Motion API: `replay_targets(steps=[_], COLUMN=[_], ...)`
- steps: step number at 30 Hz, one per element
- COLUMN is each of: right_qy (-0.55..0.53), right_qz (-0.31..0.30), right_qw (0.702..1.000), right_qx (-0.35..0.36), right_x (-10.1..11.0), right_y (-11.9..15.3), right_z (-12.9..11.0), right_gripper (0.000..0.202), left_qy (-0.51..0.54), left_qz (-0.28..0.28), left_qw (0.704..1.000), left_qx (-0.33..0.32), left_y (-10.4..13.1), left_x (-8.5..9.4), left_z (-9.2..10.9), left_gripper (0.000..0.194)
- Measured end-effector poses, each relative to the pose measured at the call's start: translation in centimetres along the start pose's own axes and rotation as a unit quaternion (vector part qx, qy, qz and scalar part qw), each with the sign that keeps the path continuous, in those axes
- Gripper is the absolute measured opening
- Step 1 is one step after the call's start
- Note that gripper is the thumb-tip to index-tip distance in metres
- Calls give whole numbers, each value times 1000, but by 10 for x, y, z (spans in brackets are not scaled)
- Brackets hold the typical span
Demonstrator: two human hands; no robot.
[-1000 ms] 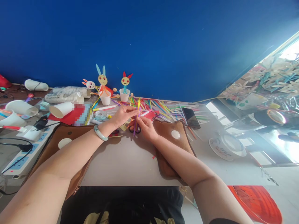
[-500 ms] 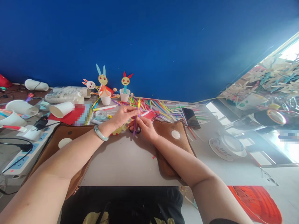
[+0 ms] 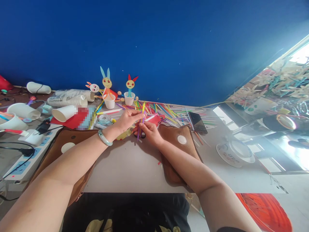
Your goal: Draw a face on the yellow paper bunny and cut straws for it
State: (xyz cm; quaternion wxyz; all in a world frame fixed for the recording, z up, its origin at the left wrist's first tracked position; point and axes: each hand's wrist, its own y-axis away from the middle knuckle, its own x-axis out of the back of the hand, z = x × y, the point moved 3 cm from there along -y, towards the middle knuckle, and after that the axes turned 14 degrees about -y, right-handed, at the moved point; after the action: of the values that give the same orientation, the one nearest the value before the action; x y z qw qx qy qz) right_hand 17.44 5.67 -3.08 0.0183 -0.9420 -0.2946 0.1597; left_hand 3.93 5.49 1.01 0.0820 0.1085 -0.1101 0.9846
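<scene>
In front of me, over the table's middle, my left hand [image 3: 128, 120] pinches a yellow straw [image 3: 144, 107] and a purple straw [image 3: 138, 136] held upright together. Just below it, my right hand [image 3: 150, 131] closes thumb and fingers on the same straws. Where the straws meet is partly covered by my fingers. Dark scissor handles [image 3: 143, 135] show behind the right hand, largely hidden. A yellow paper piece [image 3: 122, 136] lies under my left wrist, and red paper [image 3: 155, 119] is behind my right hand.
Many coloured straws [image 3: 166, 111] spread along the wall. Rabbit figures stand in paper cups [image 3: 109, 102]. A phone [image 3: 198, 122] lies right. Brown cushions [image 3: 177, 161] flank the grey table [image 3: 125, 170]. A power strip [image 3: 26, 158] is left, a lidded bowl [image 3: 234, 153] right.
My right hand's fingers have shifted slightly along the straws. Both hands otherwise stay in place, still gripping them; the whole view has moved very slightly.
</scene>
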Motion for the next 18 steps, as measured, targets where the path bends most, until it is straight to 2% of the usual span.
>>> replay_targets(steps=[11, 18], right_qy=[-19, -30], right_qz=[-2, 1], right_qw=[1000, 999], right_qx=[-15, -19], right_x=[1, 1], right_y=[0, 0], right_z=[-1, -1], right_gripper=[42, 42], left_qy=[-10, 11], left_qz=[34, -3], left_qw=[999, 1000], left_qx=[3, 7], left_y=[-3, -2], left_x=[0, -3], left_z=[-4, -3], left_gripper=[28, 29])
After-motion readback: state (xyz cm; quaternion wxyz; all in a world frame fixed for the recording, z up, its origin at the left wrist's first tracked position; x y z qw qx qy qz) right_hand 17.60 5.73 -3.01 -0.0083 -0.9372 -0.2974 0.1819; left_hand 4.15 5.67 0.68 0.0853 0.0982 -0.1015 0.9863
